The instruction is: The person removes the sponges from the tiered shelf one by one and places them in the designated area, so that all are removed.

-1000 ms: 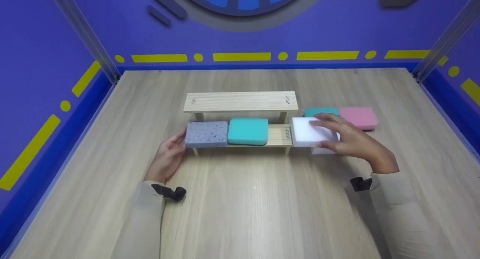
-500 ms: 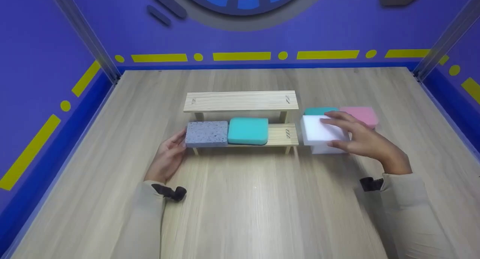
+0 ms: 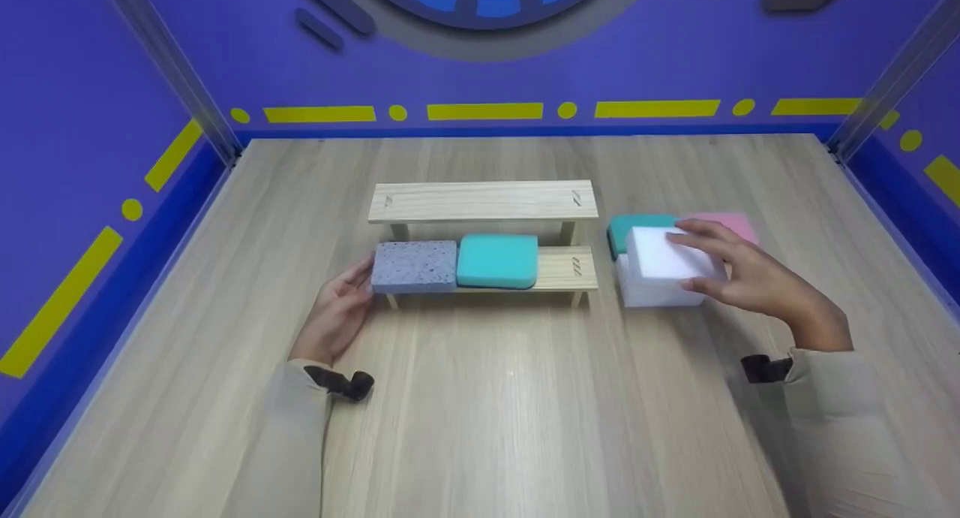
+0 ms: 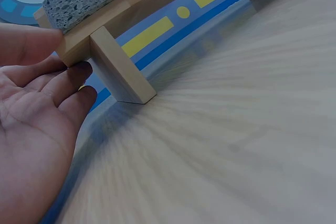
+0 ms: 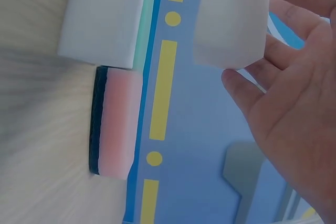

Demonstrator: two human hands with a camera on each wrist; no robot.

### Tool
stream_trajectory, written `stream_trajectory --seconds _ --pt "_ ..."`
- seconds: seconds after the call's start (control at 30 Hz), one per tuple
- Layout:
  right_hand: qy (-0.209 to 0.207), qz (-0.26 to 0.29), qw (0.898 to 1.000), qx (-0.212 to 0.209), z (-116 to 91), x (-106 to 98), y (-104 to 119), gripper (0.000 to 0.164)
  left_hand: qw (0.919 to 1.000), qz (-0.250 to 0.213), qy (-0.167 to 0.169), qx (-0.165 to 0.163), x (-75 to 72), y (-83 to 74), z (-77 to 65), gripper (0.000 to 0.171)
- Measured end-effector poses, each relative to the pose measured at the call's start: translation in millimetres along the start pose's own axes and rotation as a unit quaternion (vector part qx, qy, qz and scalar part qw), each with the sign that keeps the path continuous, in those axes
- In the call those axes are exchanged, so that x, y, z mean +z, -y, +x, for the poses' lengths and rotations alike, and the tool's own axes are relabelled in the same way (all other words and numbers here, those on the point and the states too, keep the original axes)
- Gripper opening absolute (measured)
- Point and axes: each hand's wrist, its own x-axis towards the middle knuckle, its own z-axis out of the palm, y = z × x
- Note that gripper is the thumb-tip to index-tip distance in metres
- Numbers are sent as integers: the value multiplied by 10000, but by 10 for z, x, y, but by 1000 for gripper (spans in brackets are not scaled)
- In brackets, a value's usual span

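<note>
My left hand (image 3: 334, 311) grips the left end of a small two-step wooden rack (image 3: 564, 269), thumb at the lower board's edge and fingers curled beneath. On that lower board lie a grey pumice stone (image 3: 415, 266), beside the thumb, and a turquoise sponge (image 3: 497, 260). Between thumb and fingers, my right hand (image 3: 757, 278) holds a white melamine sponge (image 3: 667, 254). A second white sponge block (image 5: 105, 19) rests on the table under it; in the right wrist view a gap shows between the held sponge and the lower block.
Behind the white blocks, another turquoise sponge (image 3: 621, 233) and a pink sponge (image 5: 119, 121) with a dark scouring layer lie on the table (image 3: 480, 398). The rack's upper board (image 3: 480, 201) stands behind the lower one. Blue printed walls (image 3: 480, 75) enclose the back and sides.
My right hand has carried the white melamine sponge rightward, away from the rack's right end to over the other white block. My left hand has stayed at the rack's left end.
</note>
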Motion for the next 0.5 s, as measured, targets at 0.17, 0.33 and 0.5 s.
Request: stream_trajectory --seconds 0.17,0.33,0.5 --pt "-56 16 10000 -55 -39 -36 -69 57 10000 -27 14 16 -2 3 4 63" --pt "-22 -9 10000 -75 -91 -75 -127 58 10000 -38 -17 -24 -6 2 4 63" --pt "199 104 9995 210 -144 -119 -168 60 10000 20 -8 -55 -7 0 8 62"
